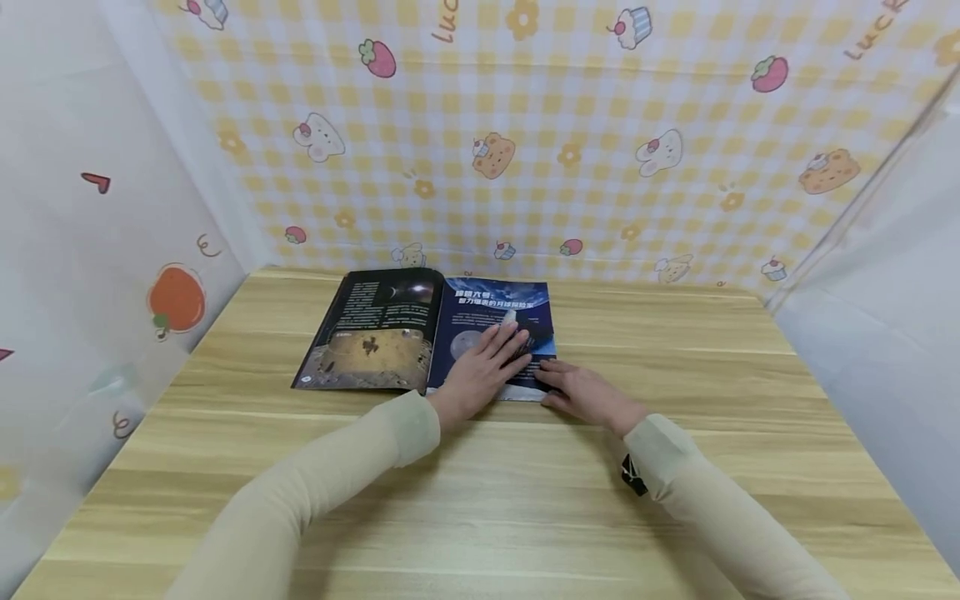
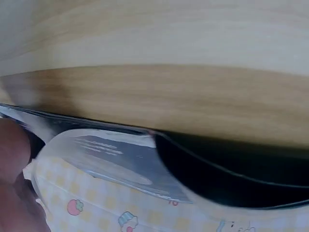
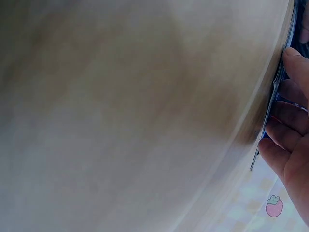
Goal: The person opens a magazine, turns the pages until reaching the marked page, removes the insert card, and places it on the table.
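Note:
An open magazine (image 1: pixel 363 333) lies on the table, with a moon picture and white lettering on its dark blue right-hand page (image 1: pixel 457 329). My left hand (image 1: pixel 480 371) lies on that page with its fingers extended, covering part of the print. Against the lower right edge of the same page, my right hand (image 1: pixel 585 392) rests its fingers and thumb. In the right wrist view, the thumb (image 3: pixel 295 65) and fingers touch the page close to its edge. The left wrist view shows the curved lower edges of the pages and part of the left hand (image 2: pixel 17 179).
The magazine is near the back of the wood-grain table (image 1: pixel 480 508). Behind it hangs a yellow checked cloth (image 1: pixel 570 108) with cartoon prints. White sheets (image 1: pixel 67 267) stand at the left and right sides. A black item (image 1: pixel 633 475) shows at the right wrist.

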The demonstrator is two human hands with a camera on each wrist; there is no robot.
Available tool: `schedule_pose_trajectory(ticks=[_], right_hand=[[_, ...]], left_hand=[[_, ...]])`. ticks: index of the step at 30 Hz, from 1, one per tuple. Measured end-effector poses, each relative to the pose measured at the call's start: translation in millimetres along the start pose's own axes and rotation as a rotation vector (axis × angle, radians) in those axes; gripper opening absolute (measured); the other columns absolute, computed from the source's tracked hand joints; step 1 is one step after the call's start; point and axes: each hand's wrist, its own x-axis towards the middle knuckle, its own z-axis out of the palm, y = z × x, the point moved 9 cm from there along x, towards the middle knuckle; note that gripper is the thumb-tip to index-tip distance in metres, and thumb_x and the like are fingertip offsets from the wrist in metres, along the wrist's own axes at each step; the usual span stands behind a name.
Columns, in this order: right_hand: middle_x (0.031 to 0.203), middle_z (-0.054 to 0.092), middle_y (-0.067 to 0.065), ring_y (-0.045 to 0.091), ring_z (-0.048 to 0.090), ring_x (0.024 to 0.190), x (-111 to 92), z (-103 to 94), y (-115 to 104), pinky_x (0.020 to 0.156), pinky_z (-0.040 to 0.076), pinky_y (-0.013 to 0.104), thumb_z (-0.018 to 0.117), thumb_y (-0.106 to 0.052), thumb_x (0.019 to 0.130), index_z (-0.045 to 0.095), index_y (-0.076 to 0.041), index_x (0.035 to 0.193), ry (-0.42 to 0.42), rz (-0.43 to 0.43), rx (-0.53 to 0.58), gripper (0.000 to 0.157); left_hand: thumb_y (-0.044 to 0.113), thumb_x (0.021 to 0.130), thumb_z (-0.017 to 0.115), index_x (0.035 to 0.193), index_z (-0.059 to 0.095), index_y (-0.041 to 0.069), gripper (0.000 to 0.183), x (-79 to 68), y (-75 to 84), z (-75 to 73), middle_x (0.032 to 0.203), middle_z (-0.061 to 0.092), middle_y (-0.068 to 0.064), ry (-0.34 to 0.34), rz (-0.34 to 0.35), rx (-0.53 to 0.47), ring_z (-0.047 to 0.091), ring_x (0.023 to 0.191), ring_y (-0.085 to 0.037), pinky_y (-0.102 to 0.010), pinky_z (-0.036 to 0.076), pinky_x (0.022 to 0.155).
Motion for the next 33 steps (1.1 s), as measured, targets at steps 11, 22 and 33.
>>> schedule_pose_trajectory(ticks=[11, 22, 33], right_hand=[[0.135, 0.049, 0.024, 0.040, 0.048, 0.124, -1.5, -0.1, 3.1, 0.101, 0.041, 0.047, 0.062, -0.021, 0.091, 0.055, 0.004, 0.128, -0.006, 0.032, 0.021, 0.046], [0.138, 0.047, 0.023, 0.039, 0.045, 0.127, -1.0, 0.9, 7.7, 0.103, 0.039, 0.047, 0.062, -0.024, 0.091, 0.053, 0.002, 0.130, -0.033, 0.069, 0.027, 0.048], [0.139, 0.046, 0.023, 0.039, 0.045, 0.127, -0.8, 2.3, 7.1, 0.103, 0.039, 0.048, 0.061, -0.024, 0.092, 0.053, 0.001, 0.131, -0.048, 0.069, 0.052, 0.047]], left_hand=[[0.016, 0.098, 0.045, 0.149, 0.028, 0.019, 0.054, -22.1, -35.8, 31.3, 0.155, 0.024, -0.009, -0.228, -0.128, -0.226, 0.022, 0.142, -0.031, -0.042, 0.020, 0.116], [0.043, 0.102, 0.029, 0.146, 0.031, 0.001, 0.061, -69.6, -75.4, 69.9, 0.153, 0.024, -0.018, -0.470, -0.382, -0.627, 0.020, 0.141, -0.037, -0.048, 0.019, 0.115], [0.059, 0.093, 0.039, 0.147, 0.032, 0.007, 0.075, -108.7, -108.0, 75.5, 0.092, 0.066, -0.025, -0.420, -0.487, -0.584, 0.066, 0.081, -0.036, -0.043, 0.054, 0.059]])
